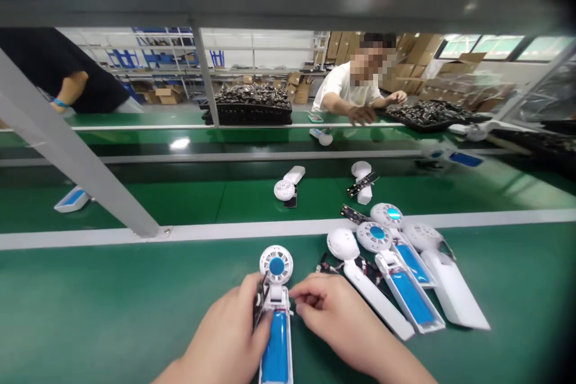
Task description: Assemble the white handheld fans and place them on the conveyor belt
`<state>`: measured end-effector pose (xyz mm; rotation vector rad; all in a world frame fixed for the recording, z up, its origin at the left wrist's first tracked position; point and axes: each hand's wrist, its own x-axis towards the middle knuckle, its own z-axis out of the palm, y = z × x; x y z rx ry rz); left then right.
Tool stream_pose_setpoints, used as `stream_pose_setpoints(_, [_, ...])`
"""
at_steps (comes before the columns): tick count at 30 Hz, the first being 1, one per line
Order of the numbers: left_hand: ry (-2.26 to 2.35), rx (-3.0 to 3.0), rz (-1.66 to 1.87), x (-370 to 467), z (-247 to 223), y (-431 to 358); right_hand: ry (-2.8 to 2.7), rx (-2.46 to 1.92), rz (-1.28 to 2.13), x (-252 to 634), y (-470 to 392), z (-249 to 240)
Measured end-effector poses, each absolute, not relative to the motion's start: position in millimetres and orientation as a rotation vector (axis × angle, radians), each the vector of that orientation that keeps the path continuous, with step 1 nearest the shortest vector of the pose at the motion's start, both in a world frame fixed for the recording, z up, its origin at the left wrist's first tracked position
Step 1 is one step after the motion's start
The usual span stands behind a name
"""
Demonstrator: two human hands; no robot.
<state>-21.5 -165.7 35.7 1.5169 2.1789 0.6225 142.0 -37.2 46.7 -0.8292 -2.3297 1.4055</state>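
An opened white handheld fan point(276, 336) lies before me, its round head pointing away and a blue battery showing in the handle. My left hand point(229, 327) is closed around the handle's left side, thumb by the battery. A dark circuit board point(260, 303) stands on edge between those fingers and the fan. On the other side, my right hand point(330, 312) has its fingers curled and pinched, index tip at the fan's neck. Whether anything small is between those fingertips is hidden. Several more fans point(411, 297) lie to the right, some with batteries exposed.
Beyond a white rail point(243, 229), a green conveyor point(180, 198) carries fan parts, including a white fan point(284, 190) with its board. A slanted metal post point(81, 144) rises at left. Across the line, a person in white point(348, 90) reaches near black trays point(252, 113) of parts.
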Motion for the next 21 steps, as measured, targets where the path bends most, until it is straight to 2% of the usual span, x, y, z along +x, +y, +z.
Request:
stream_pose_setpoints(7, [2.099, 1.617, 0.724, -27.9, 25.4, -166.8, -2.377, -0.698, 1.412, 133.3, -43.8, 43.4])
stream_pose_setpoints(21, [1.996, 1.686, 0.876, -27.9, 27.4, -170.8, -2.299, -0.923, 1.256, 119.7, -62.4, 28.5])
